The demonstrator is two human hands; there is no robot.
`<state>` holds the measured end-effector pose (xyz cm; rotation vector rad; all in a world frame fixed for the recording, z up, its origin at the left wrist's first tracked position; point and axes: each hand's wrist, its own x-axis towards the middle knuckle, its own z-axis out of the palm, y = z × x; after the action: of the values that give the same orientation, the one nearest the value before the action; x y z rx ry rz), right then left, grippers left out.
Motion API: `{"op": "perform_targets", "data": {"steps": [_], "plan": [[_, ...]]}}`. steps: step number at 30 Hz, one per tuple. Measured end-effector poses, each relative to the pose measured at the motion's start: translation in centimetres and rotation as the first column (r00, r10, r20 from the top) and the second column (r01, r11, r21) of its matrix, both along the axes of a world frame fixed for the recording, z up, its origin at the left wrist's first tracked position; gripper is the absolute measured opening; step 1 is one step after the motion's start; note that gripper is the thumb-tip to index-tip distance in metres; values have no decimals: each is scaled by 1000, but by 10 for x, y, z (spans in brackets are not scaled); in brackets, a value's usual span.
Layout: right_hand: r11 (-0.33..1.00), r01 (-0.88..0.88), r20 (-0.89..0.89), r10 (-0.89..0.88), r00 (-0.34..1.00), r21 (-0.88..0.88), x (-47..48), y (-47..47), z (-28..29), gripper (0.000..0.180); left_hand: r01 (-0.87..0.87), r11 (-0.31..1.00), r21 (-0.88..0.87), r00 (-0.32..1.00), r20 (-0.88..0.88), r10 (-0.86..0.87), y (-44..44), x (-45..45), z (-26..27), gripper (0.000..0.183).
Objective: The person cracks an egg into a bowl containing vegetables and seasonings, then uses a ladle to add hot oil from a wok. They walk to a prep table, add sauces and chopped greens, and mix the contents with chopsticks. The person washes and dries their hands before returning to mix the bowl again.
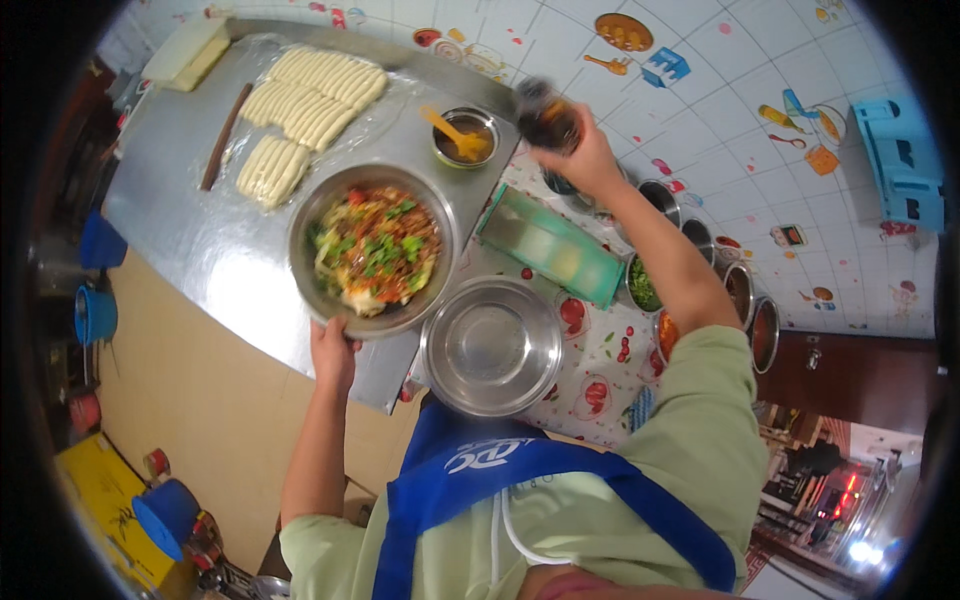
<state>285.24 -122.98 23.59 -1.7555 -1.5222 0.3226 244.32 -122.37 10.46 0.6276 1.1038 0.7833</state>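
Note:
My left hand (334, 352) grips the near rim of a large metal bowl (448, 225), which holds noodles or a similar food, red sauce, minced topping and chopped green herbs. My right hand (581, 154) is raised near the tiled wall, closed around a dark, see-through container (547, 120) blurred by motion; its exact kind cannot be told. Below that hand, a green-edged clear box (555, 244) lies on the patterned cloth. Close to my apron stands a shiny metal bowl (491, 349). A small bowl (465, 139) with a yellow-orange spoon in it sits beyond the food bowl.
Rows of dough strips (315, 94) lie on plastic film on the metal table (165, 202), beside a wooden rolling pin (225, 135). A lidded plastic box (187, 56) stands at the far corner. Several metal containers, one with chopped greens (643, 285), line the wall under my right arm.

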Motion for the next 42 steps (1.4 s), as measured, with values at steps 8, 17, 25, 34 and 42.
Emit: {"op": "perform_targets", "data": {"steps": [8, 17, 25, 34, 42], "plan": [[838, 495, -286, -428, 857, 230, 76, 43, -122, 44, -182, 977, -113, 983, -35, 179, -41, -86, -27, 23], [845, 518, -170, -495, 852, 135, 106, 19, -161, 71, -346, 932, -108, 938, -7, 347, -71, -126, -75, 17], [660, 701, -429, -569, 702, 272, 29, -35, -121, 40, -287, 949, -129, 955, 39, 294, -78, -117, -108, 19], [995, -5, -574, 61, 816, 97, -243, -78, -91, 26, -430, 875, -223, 586, 669, 458, -198, -214, 24, 77], [717, -696, -722, 468, 510, -27, -523, -104, -127, 26, -550, 835, 18, 622, 676, 395, -247, -355, 39, 71]]}}
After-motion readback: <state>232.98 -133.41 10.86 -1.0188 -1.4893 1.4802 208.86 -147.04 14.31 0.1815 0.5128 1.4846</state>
